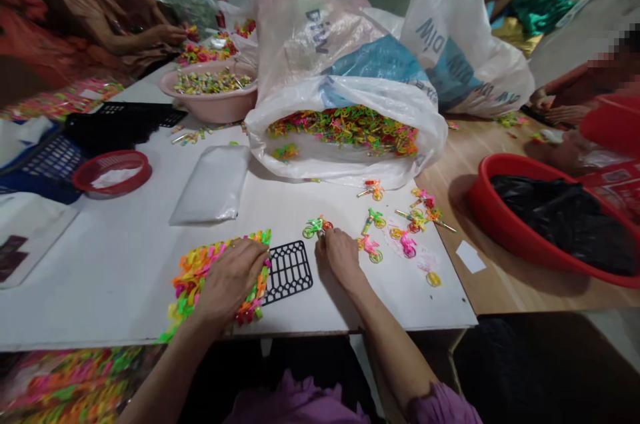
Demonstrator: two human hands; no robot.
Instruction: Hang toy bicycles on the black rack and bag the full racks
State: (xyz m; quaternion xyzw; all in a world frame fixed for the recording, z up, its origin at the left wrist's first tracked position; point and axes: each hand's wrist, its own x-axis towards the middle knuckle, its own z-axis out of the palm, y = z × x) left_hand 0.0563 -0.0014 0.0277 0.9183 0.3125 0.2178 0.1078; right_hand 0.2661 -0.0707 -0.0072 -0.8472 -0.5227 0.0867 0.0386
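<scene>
1. Firstly, the person's right hand (343,257) was grasping: its fingertips (323,241) were closed on the red wheel of a small green plastic toy bicycle (316,228).
2. The left hand (230,281) lay open and flat, not gripping, on a heap of neon plastic toy pieces (193,284).
3. Between the hands, a black plastic lattice (289,272) lay just beside the heap on the white surface (100,297).
4. To the right of the right hand, more toy bicycles (374,219) in pink, green and yellow lay scattered.
5. Straight ahead, a white plastic sack (380,44) lay open, full of similar pieces, and a pink basin (215,107) to its left held more.
6. Farther right, a red basin (487,201) lined with a black plastic bag sat on a wooden surface (520,297).
7. At the far left, a co-worker's hand (170,34) reached toward a pile of colourful pieces (205,52).
</scene>
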